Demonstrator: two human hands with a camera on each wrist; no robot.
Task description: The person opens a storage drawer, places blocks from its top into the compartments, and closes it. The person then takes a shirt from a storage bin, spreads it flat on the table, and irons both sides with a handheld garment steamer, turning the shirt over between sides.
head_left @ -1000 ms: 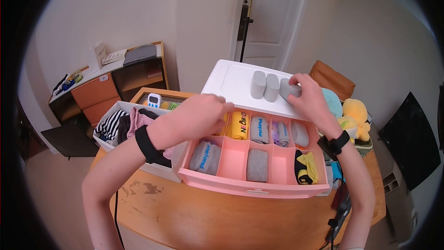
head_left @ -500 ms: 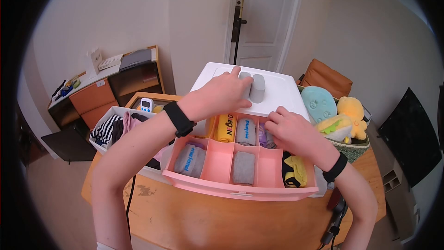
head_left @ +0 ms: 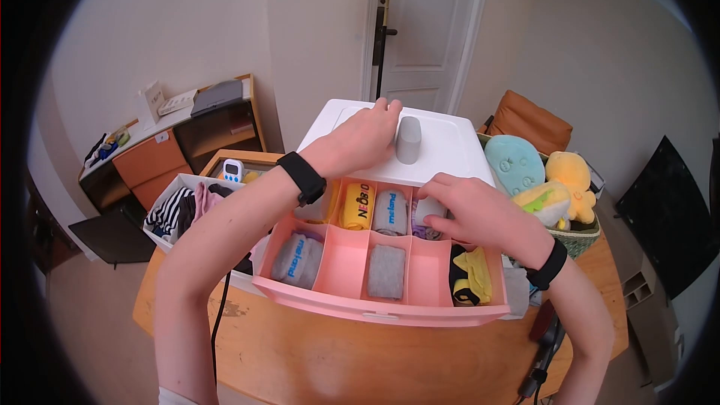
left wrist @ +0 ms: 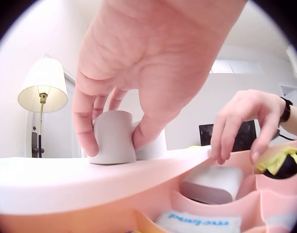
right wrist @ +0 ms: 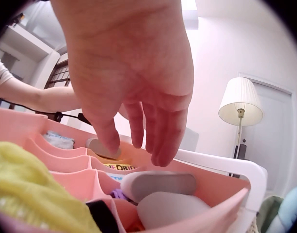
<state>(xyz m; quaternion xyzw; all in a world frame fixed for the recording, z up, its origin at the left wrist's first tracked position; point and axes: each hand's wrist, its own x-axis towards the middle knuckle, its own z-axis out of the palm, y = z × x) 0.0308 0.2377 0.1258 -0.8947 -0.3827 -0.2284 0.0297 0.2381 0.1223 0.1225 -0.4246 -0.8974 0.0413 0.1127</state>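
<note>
On top of the cabinet (head_left: 457, 151), the left hand (head_left: 360, 139) pinches one of two remaining grey rolls (head_left: 409, 139). Right hand (head_left: 472, 210), fingers loosely spread, lowers another roll (head_left: 429, 208) into the pink drawer (head_left: 390, 307), mostly filled; one front cell looks empty.

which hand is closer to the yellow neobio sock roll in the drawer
Right. The right hand is over the back row, two compartments from the yellow roll. The left hand is up on the white top, gripping a grey roll.
</note>
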